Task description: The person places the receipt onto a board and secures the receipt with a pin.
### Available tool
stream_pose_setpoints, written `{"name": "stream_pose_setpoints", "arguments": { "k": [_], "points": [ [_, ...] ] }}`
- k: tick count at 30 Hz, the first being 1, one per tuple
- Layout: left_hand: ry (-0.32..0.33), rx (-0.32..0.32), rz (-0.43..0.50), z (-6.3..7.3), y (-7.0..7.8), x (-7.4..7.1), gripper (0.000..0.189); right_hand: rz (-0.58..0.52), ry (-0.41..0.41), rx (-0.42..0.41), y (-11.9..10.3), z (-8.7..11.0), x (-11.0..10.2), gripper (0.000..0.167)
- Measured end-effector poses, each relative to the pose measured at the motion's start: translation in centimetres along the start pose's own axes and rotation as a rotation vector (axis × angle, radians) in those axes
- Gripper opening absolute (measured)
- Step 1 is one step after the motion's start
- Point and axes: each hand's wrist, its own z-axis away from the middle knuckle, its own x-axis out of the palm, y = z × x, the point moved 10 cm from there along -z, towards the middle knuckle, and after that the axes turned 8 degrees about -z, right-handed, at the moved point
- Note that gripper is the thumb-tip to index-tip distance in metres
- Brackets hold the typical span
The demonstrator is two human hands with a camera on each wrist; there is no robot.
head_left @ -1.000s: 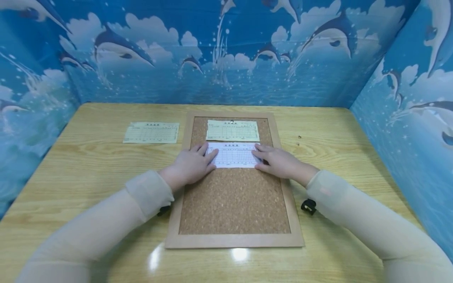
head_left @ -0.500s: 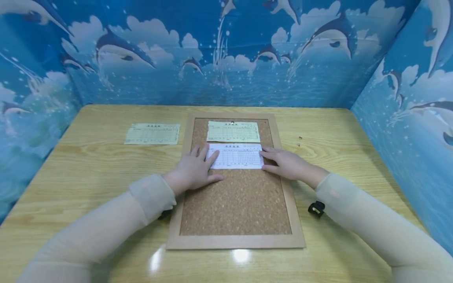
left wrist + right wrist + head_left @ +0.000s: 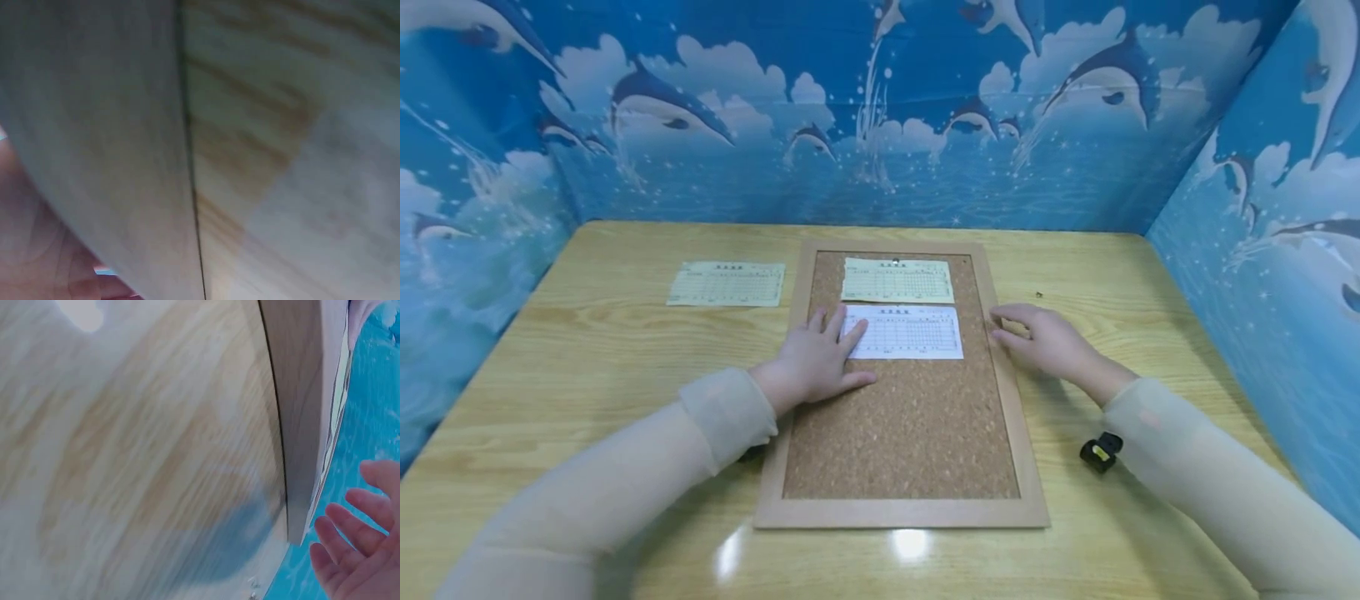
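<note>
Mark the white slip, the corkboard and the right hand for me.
White slip (image 3: 908, 333), head view: its printed middle.
Corkboard (image 3: 904, 429), head view: bare cork surface.
Right hand (image 3: 1051, 340), head view: back of hand.

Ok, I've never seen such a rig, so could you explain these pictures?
No machine: a person works bare-handed. The wide view comes from a head-worn camera; the close, tilted ones from cameras on each wrist. On the yellowish wooden table lies a framed brown cork board, bearing a pale green printed paper slip above a white printed slip. Another green slip lies left of the board. The left hand rests on the white slip; the right hand, near the frame, holds nothing visible.
</note>
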Motion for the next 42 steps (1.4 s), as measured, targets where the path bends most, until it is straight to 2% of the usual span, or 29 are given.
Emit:
{"name": "stream_pose_setpoints", "arguments": {
  "k": [3,10,15,24,33,42],
  "points": [
    [-0.001,0.000,-0.007,0.0,0.0,0.0,0.087,-0.030,0.037,0.056,1.3,0.4,-0.9,0.043],
    [0.001,-0.001,-0.018,0.1,0.1,-0.2,0.086,-0.063,0.105,0.121,4.0,1.3,-2.7,0.043],
    [0.004,0.001,-0.025,0.0,0.1,-0.2,0.087,-0.063,0.125,0.179,5.9,1.3,-3.4,0.043],
    [0.003,-0.001,-0.044,0.0,0.2,-0.2,0.087,-0.049,0.141,0.206,7.5,0.4,-3.6,0.039],
    [0.005,0.002,-0.041,0.0,0.2,-0.1,0.087,-0.161,0.108,0.264,9.9,-0.8,-3.6,0.046],
    [0.008,-0.007,-0.052,0.0,0.1,-0.1,0.087,-0.233,0.087,0.317,11.0,-1.3,-3.2,0.047]
  ]
}}
